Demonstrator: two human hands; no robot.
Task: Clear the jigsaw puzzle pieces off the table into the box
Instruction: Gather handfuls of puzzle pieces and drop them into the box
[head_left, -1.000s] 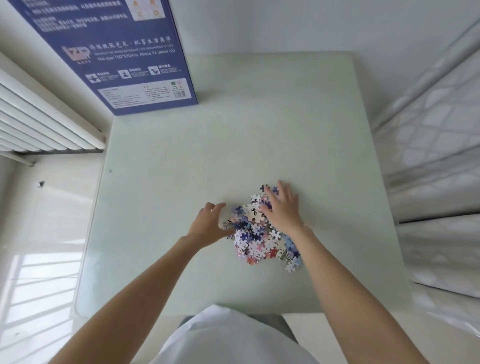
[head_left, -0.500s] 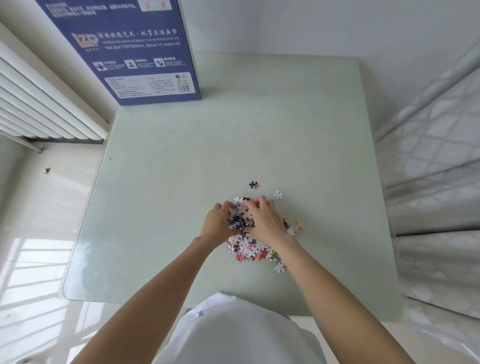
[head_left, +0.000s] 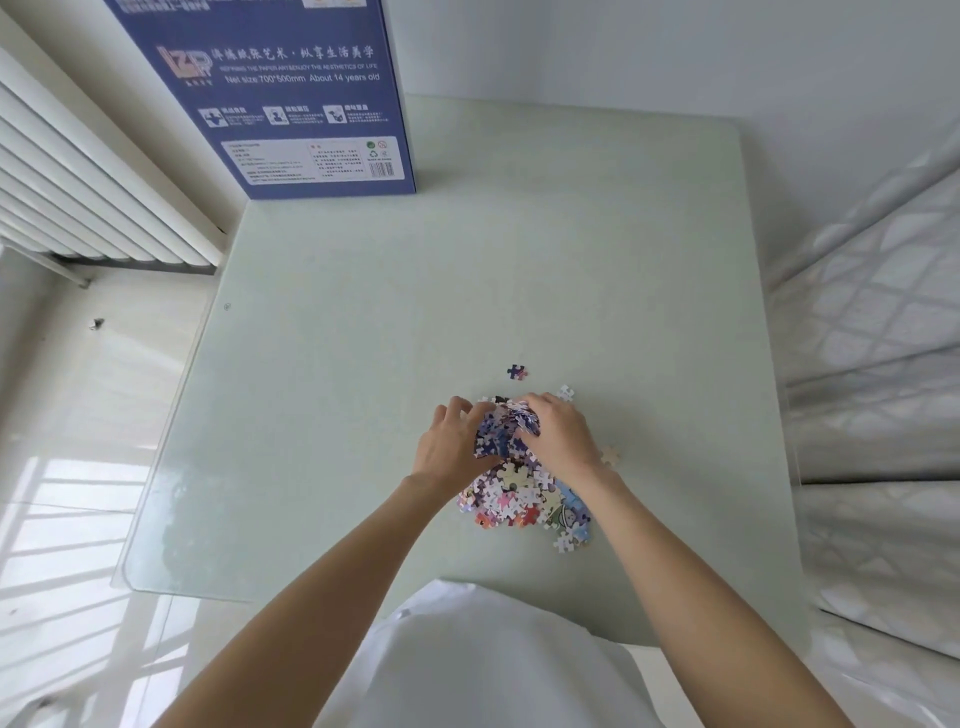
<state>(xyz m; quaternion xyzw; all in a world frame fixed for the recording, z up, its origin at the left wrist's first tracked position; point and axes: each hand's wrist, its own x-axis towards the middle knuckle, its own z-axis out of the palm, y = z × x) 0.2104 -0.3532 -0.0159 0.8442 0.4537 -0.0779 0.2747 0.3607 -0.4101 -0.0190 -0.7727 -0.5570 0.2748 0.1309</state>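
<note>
Down near the front edge of the pale surface (head_left: 363, 322), both hands are cupping a clump of puzzle pieces (head_left: 503, 431), left hand (head_left: 451, 451) and right hand (head_left: 560, 435) curling inward, each grip closing on the clump from opposite sides, probably so nothing spills. More of the pile (head_left: 524, 499) is lying underneath, stretching toward the person. Strays are sitting apart: a dark piece (head_left: 516, 372) beyond, a pale one (head_left: 610, 455) to the right. The box (head_left: 291, 98) is standing upright at the far-left corner, well apart.
</note>
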